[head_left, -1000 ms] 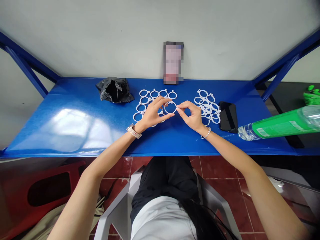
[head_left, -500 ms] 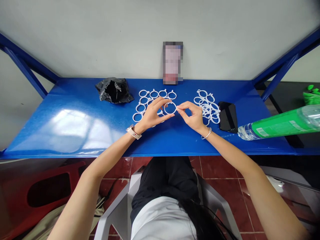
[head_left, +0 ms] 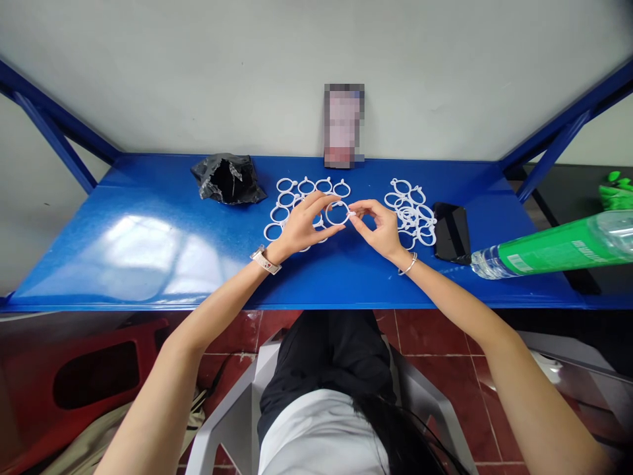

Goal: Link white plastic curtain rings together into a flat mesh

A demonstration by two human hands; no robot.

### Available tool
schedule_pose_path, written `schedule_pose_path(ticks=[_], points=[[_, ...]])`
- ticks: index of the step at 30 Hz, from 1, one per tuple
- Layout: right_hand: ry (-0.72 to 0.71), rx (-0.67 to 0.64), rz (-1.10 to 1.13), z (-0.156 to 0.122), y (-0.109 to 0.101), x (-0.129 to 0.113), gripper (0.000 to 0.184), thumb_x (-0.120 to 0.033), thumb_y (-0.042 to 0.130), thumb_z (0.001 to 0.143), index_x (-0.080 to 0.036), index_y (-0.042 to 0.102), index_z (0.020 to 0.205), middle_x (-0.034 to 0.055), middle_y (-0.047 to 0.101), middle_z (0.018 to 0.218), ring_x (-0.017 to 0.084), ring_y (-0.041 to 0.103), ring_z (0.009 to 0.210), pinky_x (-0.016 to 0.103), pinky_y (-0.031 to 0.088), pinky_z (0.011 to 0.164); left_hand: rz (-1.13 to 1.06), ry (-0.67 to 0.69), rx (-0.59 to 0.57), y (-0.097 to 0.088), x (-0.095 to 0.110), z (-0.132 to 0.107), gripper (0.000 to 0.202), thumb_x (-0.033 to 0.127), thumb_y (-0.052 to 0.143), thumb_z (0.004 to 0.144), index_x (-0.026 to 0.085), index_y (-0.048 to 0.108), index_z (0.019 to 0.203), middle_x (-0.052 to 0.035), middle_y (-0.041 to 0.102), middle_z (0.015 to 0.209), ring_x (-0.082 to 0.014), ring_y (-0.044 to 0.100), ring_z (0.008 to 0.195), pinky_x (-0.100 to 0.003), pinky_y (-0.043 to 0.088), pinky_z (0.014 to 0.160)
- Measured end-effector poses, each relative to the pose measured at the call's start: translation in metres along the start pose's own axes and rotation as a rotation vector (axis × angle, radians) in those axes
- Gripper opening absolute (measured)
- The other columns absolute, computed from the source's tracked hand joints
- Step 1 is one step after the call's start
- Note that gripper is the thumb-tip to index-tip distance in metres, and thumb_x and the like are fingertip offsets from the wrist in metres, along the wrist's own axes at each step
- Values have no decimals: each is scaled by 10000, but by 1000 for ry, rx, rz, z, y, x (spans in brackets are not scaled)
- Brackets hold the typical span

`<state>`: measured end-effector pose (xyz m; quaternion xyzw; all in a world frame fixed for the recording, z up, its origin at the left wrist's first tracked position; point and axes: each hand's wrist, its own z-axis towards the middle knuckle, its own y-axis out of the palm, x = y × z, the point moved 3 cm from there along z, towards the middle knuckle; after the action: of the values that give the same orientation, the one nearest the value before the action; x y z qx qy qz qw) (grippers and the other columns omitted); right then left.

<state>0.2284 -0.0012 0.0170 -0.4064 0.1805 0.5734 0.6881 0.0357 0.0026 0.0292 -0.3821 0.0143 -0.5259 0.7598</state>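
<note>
Both of my hands hold one white plastic ring (head_left: 337,213) just above the blue shelf (head_left: 148,244). My left hand (head_left: 302,227) pinches the ring's left side between thumb and fingers. My right hand (head_left: 380,227) pinches the small tab on its right side. Behind my left hand lie several white rings in neat rows (head_left: 291,195). A looser pile of white rings (head_left: 413,210) sits just right of my right hand.
A crumpled black plastic bag (head_left: 227,178) lies at the back left. A blurred upright card (head_left: 343,125) leans on the wall. A black phone (head_left: 452,231) lies right of the pile, beside a lying green-labelled bottle (head_left: 554,251). A white chair (head_left: 232,422) is below.
Nothing but a slight shift of the view; both hands keep their hold on the ring in the same place.
</note>
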Motion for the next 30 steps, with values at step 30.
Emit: schedule_pose_path(ticks=[30], points=[[23, -20, -47, 2, 1, 2, 160, -378, 637, 939, -228, 685, 966, 14, 749, 893, 152, 689, 737, 301, 599, 713, 32, -25, -30, 2, -2, -2, 469, 422, 662, 933, 184, 552, 1323, -85, 654, 1033, -187, 625, 895, -306, 557, 759]])
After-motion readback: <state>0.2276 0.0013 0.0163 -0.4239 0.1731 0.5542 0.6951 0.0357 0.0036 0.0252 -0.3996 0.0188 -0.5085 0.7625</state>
